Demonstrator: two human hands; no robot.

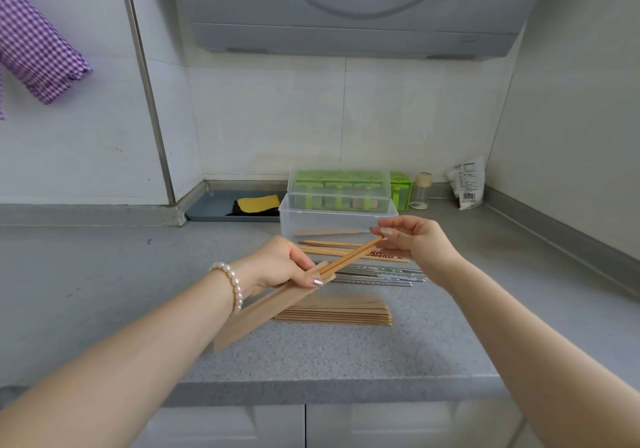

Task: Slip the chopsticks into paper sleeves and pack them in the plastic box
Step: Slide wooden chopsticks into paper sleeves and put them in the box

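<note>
My left hand (277,265) grips the open end of a brown paper sleeve (266,312), held slanted above the counter. A pair of wooden chopsticks (349,257) sticks partway out of that sleeve. My right hand (412,239) pinches their far ends. A stack of brown paper sleeves (349,310) lies flat under the hands. Behind it lie more wooden chopsticks (332,247) and several metal chopsticks (377,274). The clear plastic box (301,220) stands open behind them, with one sleeved pair inside.
A green and clear lidded container (339,188) stands behind the box. A grey tray (211,207) with a yellow sponge sits at the back left. A small jar (421,189) and a packet (467,184) stand at the back right. The counter edge (329,388) runs near me.
</note>
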